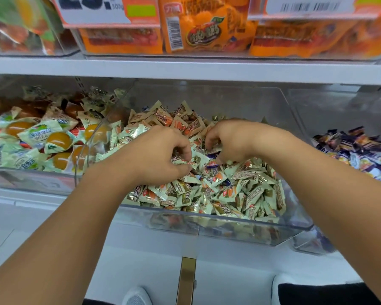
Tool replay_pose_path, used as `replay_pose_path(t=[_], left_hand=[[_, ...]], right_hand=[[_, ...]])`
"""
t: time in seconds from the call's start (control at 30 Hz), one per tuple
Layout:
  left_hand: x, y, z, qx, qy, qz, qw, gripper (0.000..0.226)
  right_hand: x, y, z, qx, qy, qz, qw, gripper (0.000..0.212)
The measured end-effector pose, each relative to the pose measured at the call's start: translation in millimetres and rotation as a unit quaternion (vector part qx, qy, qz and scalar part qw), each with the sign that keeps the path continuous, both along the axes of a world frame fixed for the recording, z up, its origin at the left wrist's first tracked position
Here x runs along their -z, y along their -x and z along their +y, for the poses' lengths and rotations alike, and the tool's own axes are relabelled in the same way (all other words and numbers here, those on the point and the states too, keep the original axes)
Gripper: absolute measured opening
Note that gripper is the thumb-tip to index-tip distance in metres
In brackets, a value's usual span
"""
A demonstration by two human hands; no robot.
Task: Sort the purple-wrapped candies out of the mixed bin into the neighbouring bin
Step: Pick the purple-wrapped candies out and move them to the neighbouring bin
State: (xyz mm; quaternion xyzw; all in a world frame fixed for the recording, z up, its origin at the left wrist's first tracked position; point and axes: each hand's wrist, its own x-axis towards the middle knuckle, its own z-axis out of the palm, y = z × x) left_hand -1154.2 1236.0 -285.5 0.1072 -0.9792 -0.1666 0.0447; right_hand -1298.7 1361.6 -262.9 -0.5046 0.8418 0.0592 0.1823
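Shop shelving, white shelf board (185,69) overhead at 12 o'clock, three clear bins under it. Both your hands are in the clear plastic mixed bin (240,225) at centre, full of pale green and orange wrapped candies (229,190)

Left hand (163,153): fingers curled, pinching a pale green wrapper at its fingertips, not a purple one as far as I can tell. Right hand (227,139): fingers curled down into the pile, tips hidden, can't tell if it's got anything

Visible target: one purple-wrapped candy (211,165) half buried just below your right fingers, roughly 6 o'clock of that hand. A couple more purple scraps show near it, too small to call

Handling guess: light, crinkly, slick film, hard core. Pinch the body or a crimped end; the flat face will likely slide. Neighbours will shift as you lift

Drop-off: clear bin of purple and blue wrapped candies (356,150) at 3 o'clock. The tall clear wall between the two bins means you lift up and over; shelf board caps headroom. The clear bin of jelly cups (42,139) at 9 o'clock isn't involved
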Motion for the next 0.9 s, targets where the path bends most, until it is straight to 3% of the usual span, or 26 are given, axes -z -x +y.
replay_pose_path(t=[0.07,0.17,0.3,0.37,0.43,0.47,0.53,0.6,0.67,0.73,0.8,0.9], left_hand=[[-0.3,2.4,4.6,0.013,0.000,0.001,1.000,0.026],[0.2,5.2,9.8,0.036,0.006,-0.016,0.999,0.035],[1.2,4.1,6.7,0.019,0.009,-0.005,1.000,0.039],[-0.3,4.0,7.9,-0.011,-0.012,0.021,1.000,0.051],[-1.9,5.5,10.9,-0.036,-0.067,0.061,0.995,0.057],[-2.4,7.1,12.6,-0.042,-0.094,0.078,0.992,0.051],[-1.7,10.5,14.6,-0.043,-0.109,0.089,0.989,0.027],[-1.1,13.6,16.1,-0.051,-0.087,0.086,0.991,0.008],[-0.8,15.1,17.3,-0.064,-0.070,0.080,0.992,0.004],[-2.9,16.4,19.4,-0.071,-0.073,0.089,0.991,0.013],[-4.1,18.2,21.6,-0.049,-0.096,0.078,0.991,0.022],[0.3,21.7,35.7,0.035,-0.103,-0.028,0.994,0.019]], right_hand=[[0.7,-0.2,-2.1,-0.022,-0.055,0.006,0.998,0.053],[15.2,-8.3,-9.3,-0.015,-0.107,0.025,0.994,0.060],[13.6,-6.1,-11.2,0.001,-0.023,0.006,1.000,0.028],[-0.5,5.4,-2.6,0.024,0.034,-0.072,0.997,0.027],[-10.5,12.1,7.2,0.077,0.100,-0.242,0.962,0.026],[-11.3,12.3,10.7,0.092,0.122,-0.322,0.934,0.024],[-11.2,10.9,15.6,0.117,0.155,-0.371,0.908,0.024],[-14.3,10.6,19.1,0.125,0.169,-0.298,0.931,0.022],[-20.6,7.0,24.5,0.094,0.147,-0.199,0.964,0.017],[-19.8,-5.1,28.3,0.036,0.054,-0.181,0.981,0.010],[-9.8,-19.5,29.4,-0.006,-0.045,-0.101,0.994,0.015],[-10.5,-21.0,35.8,0.013,-0.119,0.017,0.993,0.014]])
